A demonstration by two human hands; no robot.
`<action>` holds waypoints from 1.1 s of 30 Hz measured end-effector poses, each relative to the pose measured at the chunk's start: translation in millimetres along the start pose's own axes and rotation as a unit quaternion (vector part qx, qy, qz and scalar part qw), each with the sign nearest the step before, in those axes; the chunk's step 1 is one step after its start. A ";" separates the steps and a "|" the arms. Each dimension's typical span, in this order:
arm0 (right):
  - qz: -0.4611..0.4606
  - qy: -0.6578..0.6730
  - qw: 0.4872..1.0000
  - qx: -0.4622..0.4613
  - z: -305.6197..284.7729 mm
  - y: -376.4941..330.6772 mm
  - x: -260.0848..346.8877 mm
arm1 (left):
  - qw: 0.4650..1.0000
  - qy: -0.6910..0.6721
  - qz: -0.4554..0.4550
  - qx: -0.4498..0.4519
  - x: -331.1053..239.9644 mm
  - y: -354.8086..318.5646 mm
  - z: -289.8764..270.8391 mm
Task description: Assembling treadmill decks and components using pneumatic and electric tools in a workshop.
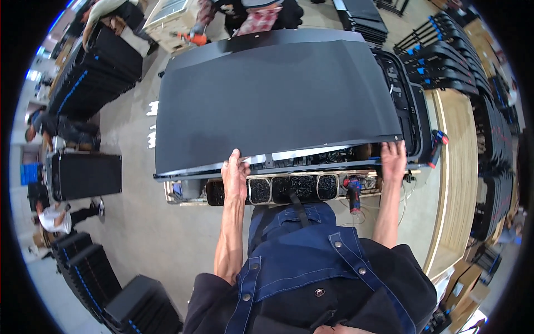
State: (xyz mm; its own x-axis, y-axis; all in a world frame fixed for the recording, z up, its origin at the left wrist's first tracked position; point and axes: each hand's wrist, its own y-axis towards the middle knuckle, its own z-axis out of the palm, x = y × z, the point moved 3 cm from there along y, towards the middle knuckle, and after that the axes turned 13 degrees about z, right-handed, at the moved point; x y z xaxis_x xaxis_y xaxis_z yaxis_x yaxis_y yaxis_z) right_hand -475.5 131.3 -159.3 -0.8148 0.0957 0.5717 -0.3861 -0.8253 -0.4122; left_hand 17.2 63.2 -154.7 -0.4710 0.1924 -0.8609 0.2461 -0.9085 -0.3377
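Note:
A large black panel (272, 100) lies over a black frame (397, 83) on the workbench. Its near edge stands a little raised, and through the gap inner parts of the frame show. My left hand (236, 175) pinches that near edge left of its middle, thumb against the rim. At the near right corner, my right hand (394, 161) grips the edge with its fingertips on top; its thumb is hard to see. Small holes or fasteners run along the panel's rim.
Along the near side sit black bins (295, 188) of small fasteners and a power driver (353, 192). Another driver (438, 147) rests at the right. An orange tool (192, 38) is beyond the panel. Stacked black frames (445, 55) and a wooden crate (453, 167) stand right. People work nearby.

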 end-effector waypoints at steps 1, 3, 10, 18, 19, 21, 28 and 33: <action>0.003 -0.074 0.997 -0.020 -25.4 16.0 21.6 | 1.000 -0.009 0.000 0.006 -2.3 -3.1 8.3; 0.009 -0.138 0.990 -0.029 -44.6 31.3 31.8 | 0.998 -0.057 0.012 -0.003 3.3 1.3 -0.2; 0.086 -0.272 0.945 -0.158 6.0 7.5 44.3 | 0.978 -0.107 0.128 -0.126 -23.4 39.2 -80.0; 0.019 -0.426 0.875 -0.228 -25.1 -13.8 27.1 | 0.980 -0.050 0.107 -0.157 -40.0 39.0 -87.3; -0.008 -0.458 0.849 -0.264 -28.9 -15.9 24.8 | 0.978 -0.019 0.099 -0.183 -35.5 35.8 -89.3; -0.030 -0.492 0.820 -0.290 -20.8 -19.2 24.3 | 0.972 0.025 0.118 -0.202 -42.7 30.1 -86.1; -0.104 -0.781 0.535 -0.304 -6.0 -28.6 42.0 | 0.969 0.081 0.095 -0.215 -28.3 20.8 -82.5; -0.068 -0.809 0.493 -0.312 4.2 -33.0 36.5 | 0.985 0.020 0.049 -0.165 -27.0 15.1 -98.7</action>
State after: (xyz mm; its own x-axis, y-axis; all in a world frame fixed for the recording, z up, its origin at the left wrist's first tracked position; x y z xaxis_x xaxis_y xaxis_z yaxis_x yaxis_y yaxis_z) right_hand -490.7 159.7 -121.9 0.4542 -0.8599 0.2328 -0.8591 -0.4920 -0.1413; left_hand 117.2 80.9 -174.1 -0.3994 0.1309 -0.9074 0.5538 -0.7543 -0.3526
